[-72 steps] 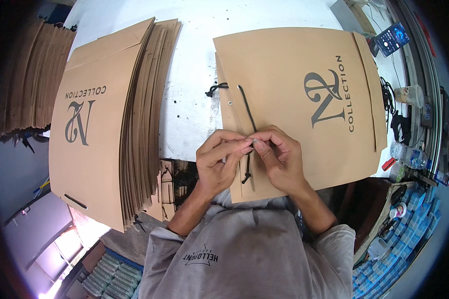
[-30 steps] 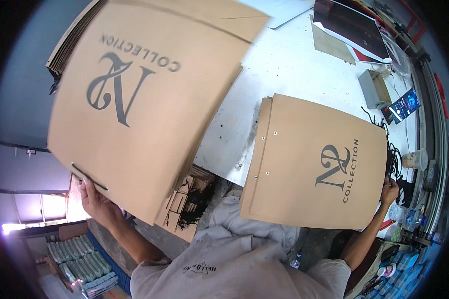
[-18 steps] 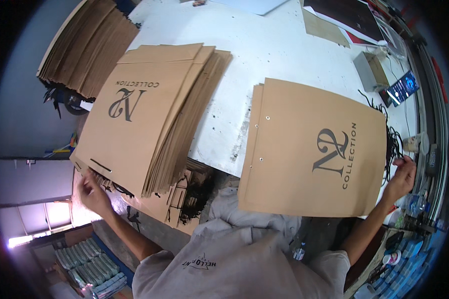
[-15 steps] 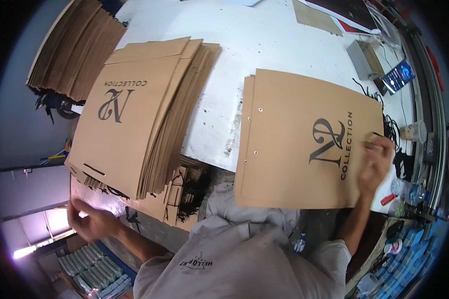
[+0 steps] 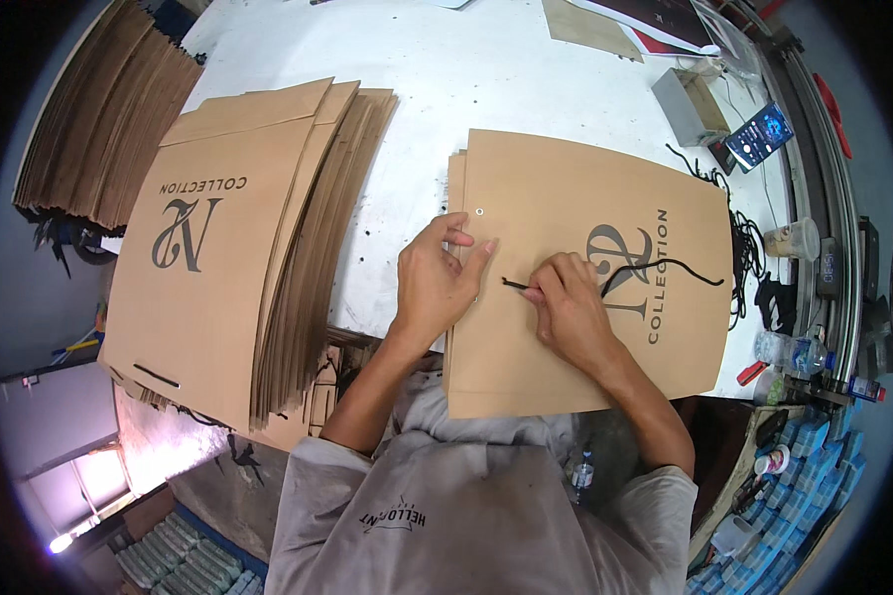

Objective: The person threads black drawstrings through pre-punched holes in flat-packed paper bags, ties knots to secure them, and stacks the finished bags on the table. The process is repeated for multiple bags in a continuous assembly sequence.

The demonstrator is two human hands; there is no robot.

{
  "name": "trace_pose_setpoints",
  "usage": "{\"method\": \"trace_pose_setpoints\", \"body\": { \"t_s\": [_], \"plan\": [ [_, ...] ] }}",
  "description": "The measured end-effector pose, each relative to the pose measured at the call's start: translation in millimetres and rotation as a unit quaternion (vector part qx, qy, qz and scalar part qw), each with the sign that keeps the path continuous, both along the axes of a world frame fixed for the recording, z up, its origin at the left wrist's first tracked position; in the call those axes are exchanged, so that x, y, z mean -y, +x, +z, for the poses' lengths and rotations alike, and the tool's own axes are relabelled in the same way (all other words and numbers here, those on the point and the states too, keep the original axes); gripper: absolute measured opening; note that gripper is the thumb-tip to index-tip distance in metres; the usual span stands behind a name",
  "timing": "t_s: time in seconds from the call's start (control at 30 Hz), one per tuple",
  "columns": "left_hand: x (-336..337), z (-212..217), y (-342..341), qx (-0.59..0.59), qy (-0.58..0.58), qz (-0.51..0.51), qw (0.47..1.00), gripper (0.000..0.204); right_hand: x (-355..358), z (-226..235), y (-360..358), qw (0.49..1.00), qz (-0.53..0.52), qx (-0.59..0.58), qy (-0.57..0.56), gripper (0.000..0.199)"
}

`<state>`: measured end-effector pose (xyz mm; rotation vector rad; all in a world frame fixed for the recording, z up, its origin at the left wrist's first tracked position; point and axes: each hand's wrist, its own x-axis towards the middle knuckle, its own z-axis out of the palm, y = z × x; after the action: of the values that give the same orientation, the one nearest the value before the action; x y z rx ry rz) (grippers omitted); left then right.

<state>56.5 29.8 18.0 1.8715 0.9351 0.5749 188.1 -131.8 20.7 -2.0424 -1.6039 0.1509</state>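
Observation:
In front of me on the white table lies a flat brown kraft paper bag (image 5: 556, 367) with dark printing and metal eyelets (image 5: 479, 211) along its left edge; another bag edge shows beneath it. My right hand (image 5: 575, 302) pinches a black cord (image 5: 680, 264) above the bag. One short end sticks out left of the fingertips, while the long tail trails right across the printing. My left hand (image 5: 439, 278) rests at the bag's left edge beside the eyelets, thumb and fingers apart. It covers part of that edge, and no cord shows in it.
To the left stands a thick stack of similar bags (image 5: 223, 238), with another pile (image 5: 104, 119) farther back. Black cords (image 5: 749, 243) hang by the bag's right edge. A plastic cup (image 5: 792, 240), a lit phone (image 5: 760, 137) and a grey box (image 5: 690, 107) stand right.
My left hand has come from the lower left to the bag's left edge. My right hand has moved left from the bag's right side and now shows a black cord in its fingers.

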Motion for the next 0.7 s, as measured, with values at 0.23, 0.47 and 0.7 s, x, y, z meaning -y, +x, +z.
{"method": "trace_pose_setpoints", "body": {
  "t_s": [0.23,0.47,0.7],
  "plan": [
    [-9.3,0.2,13.6,0.021,0.016,0.052,0.998,0.048,-48.7,31.9,20.1,0.973,-0.018,-0.204,0.104,0.016],
    [-8.7,-9.7,8.9,-0.004,-0.03,-0.007,1.0,0.045,-69.2,13.9,25.9,0.983,-0.01,-0.172,0.06,0.007],
    [-10.2,-14.7,10.6,0.123,0.028,-0.056,0.99,0.03,-68.6,13.8,23.1,0.984,-0.004,-0.178,0.024,0.008]
  ]
}}
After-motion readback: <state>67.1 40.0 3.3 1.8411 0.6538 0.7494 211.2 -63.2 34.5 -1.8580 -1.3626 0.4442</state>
